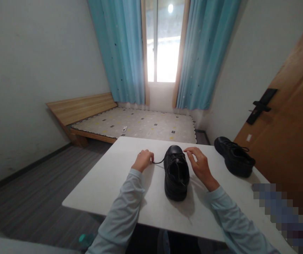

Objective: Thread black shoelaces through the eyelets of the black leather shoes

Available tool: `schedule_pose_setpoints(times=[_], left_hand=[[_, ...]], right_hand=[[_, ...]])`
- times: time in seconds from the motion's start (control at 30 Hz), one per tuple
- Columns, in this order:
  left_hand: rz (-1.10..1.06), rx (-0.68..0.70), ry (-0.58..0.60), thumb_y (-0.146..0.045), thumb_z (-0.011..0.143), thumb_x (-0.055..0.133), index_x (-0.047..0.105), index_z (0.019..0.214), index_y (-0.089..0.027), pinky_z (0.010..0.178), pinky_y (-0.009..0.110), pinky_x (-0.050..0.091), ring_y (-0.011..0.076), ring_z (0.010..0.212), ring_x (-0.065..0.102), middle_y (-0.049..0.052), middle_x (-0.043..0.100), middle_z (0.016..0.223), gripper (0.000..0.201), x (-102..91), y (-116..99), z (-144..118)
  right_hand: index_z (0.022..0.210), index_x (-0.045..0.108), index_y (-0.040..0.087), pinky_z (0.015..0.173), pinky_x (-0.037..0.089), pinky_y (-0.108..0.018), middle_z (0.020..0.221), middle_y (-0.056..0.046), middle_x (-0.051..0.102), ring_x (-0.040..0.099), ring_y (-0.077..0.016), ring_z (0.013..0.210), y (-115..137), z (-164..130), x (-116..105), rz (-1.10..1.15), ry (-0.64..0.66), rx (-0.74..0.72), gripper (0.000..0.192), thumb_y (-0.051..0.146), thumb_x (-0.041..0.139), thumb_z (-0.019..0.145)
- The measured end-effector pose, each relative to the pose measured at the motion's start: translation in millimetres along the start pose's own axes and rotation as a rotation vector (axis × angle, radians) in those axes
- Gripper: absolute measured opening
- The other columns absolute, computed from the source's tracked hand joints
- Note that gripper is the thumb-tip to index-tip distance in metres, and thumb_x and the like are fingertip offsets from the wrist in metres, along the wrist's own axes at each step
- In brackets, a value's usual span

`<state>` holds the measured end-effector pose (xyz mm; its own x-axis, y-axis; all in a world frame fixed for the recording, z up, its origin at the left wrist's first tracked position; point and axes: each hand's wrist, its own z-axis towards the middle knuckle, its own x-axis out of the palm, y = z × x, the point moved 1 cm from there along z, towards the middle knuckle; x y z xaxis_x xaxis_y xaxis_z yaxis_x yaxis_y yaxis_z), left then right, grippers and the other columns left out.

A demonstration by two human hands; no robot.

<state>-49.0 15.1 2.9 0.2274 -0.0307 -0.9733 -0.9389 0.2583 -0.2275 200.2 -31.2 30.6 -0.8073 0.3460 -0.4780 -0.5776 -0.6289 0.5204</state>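
Note:
A black lace-up shoe (176, 183) stands upright on the white table, its toe pointing away from me. To its left, my left hand (143, 159) pinches the end of a black shoelace (158, 162), which runs out from the shoe's left side just above the tabletop. On the other side, my right hand (199, 163) is held close to the shoe near the toe, fingers bent and slightly apart, with nothing visible in them. A second black shoe (234, 157) rests at the table's right edge, its laces lying loose over the top.
The white table (101, 187) spans the space before me. Beyond it is a low bed (146, 123) with a small white object (124, 129) on it. A wooden door (286, 106) stands close on the right. A pixelated patch covers the lower right corner.

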Motion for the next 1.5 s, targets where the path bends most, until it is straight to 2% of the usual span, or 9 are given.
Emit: schedule_pose_setpoints(times=[0.17,0.33,0.47,0.6,0.87,0.97,1.1,1.3,1.5], left_hand=[[-0.062,-0.006,-0.098,-0.017,0.074,0.067,0.068,0.081,-0.021,0.077,0.027,0.043,0.0191,0.089,0.057,0.006,0.06,0.091,0.009,-9.0,-1,1],[-0.11,-0.023,-0.317,-0.02,0.082,0.058,0.064,0.087,-0.021,0.075,0.028,0.042,0.0184,0.086,0.059,0.004,0.064,0.088,0.008,-18.4,-12,2],[-0.266,0.082,-0.469,-0.021,0.084,0.054,0.062,0.09,-0.02,0.079,0.03,0.043,0.0179,0.083,0.061,0.004,0.068,0.085,0.009,-18.6,-27,2],[-0.434,0.239,-0.552,-0.023,0.082,0.057,0.062,0.087,-0.019,0.087,0.034,0.042,0.0181,0.086,0.062,0.004,0.069,0.086,0.008,-15.9,-43,0],[-0.775,0.378,-0.477,-0.03,0.079,0.063,0.063,0.081,-0.017,0.079,0.029,0.049,0.0156,0.078,0.065,0.003,0.07,0.083,0.013,-13.2,-67,-9],[-0.847,0.423,-0.436,-0.034,0.08,0.062,0.065,0.083,-0.016,0.078,0.029,0.05,0.0165,0.08,0.065,0.004,0.07,0.084,0.018,-11.0,-72,-10],[-0.86,0.48,-0.461,-0.034,0.079,0.063,0.066,0.08,-0.015,0.077,0.029,0.049,0.0167,0.08,0.064,0.005,0.069,0.081,0.019,-8.9,-77,-10],[-0.822,0.505,-0.505,-0.03,0.079,0.064,0.063,0.097,-0.016,0.073,0.027,0.05,0.0136,0.075,0.062,0.003,0.067,0.082,0.023,-4.8,-78,-8],[-0.505,0.624,-0.462,-0.032,0.085,0.056,0.067,0.099,-0.021,0.09,0.034,0.044,0.0187,0.098,0.056,0.006,0.067,0.102,0.021,-3.6,-79,-9]], right_hand=[[0.091,0.061,0.021,0.083,0.044,-0.039,0.092,-0.008,0.064,0.057,-0.0222,0.09,-5,0,-4,-0.019,-0.088,0.058,0.023,0.031,0.04,0.092],[0.091,0.062,0.02,0.081,0.045,-0.038,0.092,-0.008,0.065,0.058,-0.0221,0.089,-5,1,-4,-0.022,-0.11,0.083,0.022,0.031,0.043,0.091],[0.091,0.063,0.021,0.077,0.047,-0.037,0.09,-0.007,0.065,0.059,-0.0214,0.084,-4,1,-2,-0.024,-0.096,0.096,0.018,0.03,0.047,0.089],[0.096,0.065,0.021,0.082,0.047,-0.039,0.095,-0.007,0.066,0.058,-0.0221,0.09,-3,1,0,-0.007,-0.061,0.054,0.018,0.029,0.051,0.088],[0.108,0.067,0.025,0.093,0.043,-0.042,0.108,-0.007,0.065,0.056,-0.0228,0.104,2,2,2,0.073,0.06,0.008,0.024,0.029,0.056,0.086],[0.102,0.069,0.025,0.091,0.045,-0.041,0.105,-0.007,0.067,0.058,-0.0225,0.102,4,3,3,0.111,0.088,-0.008,0.02,0.029,0.059,0.084],[0.089,0.071,0.025,0.087,0.047,-0.04,0.094,-0.005,0.07,0.059,-0.0221,0.095,6,4,4,0.143,0.076,-0.055,0.011,0.029,0.063,0.082],[0.084,0.07,0.021,0.074,0.048,-0.035,0.083,-0.005,0.068,0.06,-0.0201,0.08,1,4,0,0.046,-0.088,0.073,0.015,0.034,0.061,0.082],[0.08,0.069,0.017,0.069,0.048,-0.034,0.081,-0.007,0.07,0.061,-0.0197,0.074,-18,12,-14,0.057,-0.251,0.271,0.028,0.044,0.063,0.077]])
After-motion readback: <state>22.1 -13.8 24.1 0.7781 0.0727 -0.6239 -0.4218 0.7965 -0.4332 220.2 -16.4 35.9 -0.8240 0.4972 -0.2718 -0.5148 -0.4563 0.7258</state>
